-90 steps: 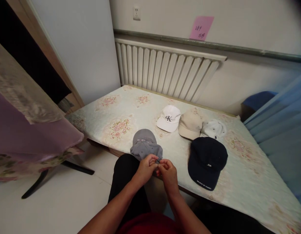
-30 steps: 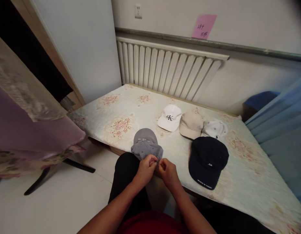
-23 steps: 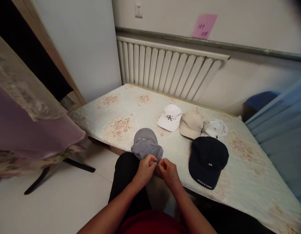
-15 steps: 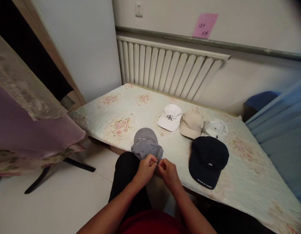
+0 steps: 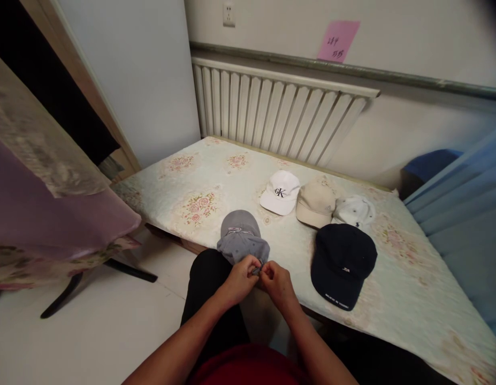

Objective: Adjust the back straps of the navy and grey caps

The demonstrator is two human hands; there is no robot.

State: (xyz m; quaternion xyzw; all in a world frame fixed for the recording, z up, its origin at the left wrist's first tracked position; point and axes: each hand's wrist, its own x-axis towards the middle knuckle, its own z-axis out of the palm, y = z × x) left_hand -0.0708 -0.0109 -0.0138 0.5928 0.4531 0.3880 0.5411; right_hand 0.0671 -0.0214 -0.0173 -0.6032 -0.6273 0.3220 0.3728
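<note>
A grey cap lies at the near edge of the bed, its brim pointing away from me. My left hand and my right hand meet at the cap's near rim. Both pinch the back of the cap, at what looks like its strap, with fingers curled tight. Beside them to the right lies a navy cap. Further back sit a white cap with a black logo, a beige cap and a pale white cap.
The bed has a floral cover and stands against a white radiator. A pink note is stuck on the wall. A purple cloth over a stand is at my left; blue fabric is at my right.
Both hands stay pinched at the grey cap's back edge, with only slight finger movement. The view has shifted a little.
</note>
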